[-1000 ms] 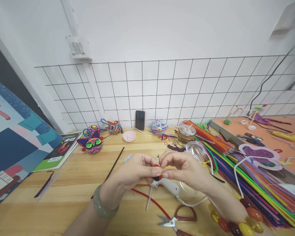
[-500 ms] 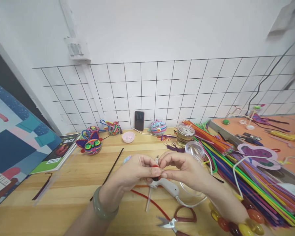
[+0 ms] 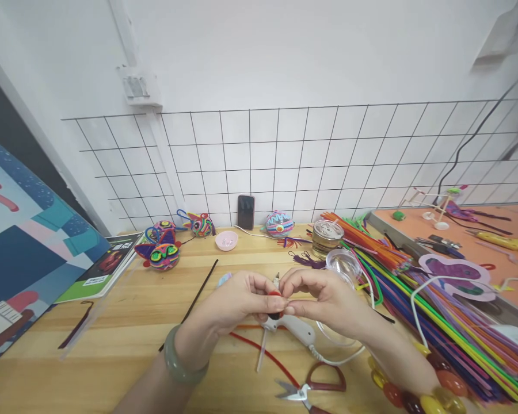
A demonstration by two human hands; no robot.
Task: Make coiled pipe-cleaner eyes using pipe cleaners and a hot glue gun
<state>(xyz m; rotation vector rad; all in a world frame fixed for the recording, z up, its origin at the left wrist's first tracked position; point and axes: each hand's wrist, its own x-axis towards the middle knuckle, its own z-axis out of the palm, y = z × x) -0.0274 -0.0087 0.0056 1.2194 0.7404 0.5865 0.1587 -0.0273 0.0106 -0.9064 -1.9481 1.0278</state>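
Observation:
A small rounded red-and-black piece, its details mostly covered by fingers, is held up over the table. My left hand pinches it between thumb and fingers from the left. From the right, my right hand has thumb and fingertips closed at its edge. Beneath both hands lies a white hot glue gun, with a clear glue stick poking out toward me. Nearer to me, a red pipe cleaner runs to a pair of scissors with open blades.
Bundles of coloured pipe cleaners cover the right side. A lidded jar and a clear round container stand beside them. Along the back are a pink dish, a phone and a striped ball. Colourful ornaments sit left.
The whole view has shifted very slightly. Both hands keep nearly the same pose around the red-and-black piece.

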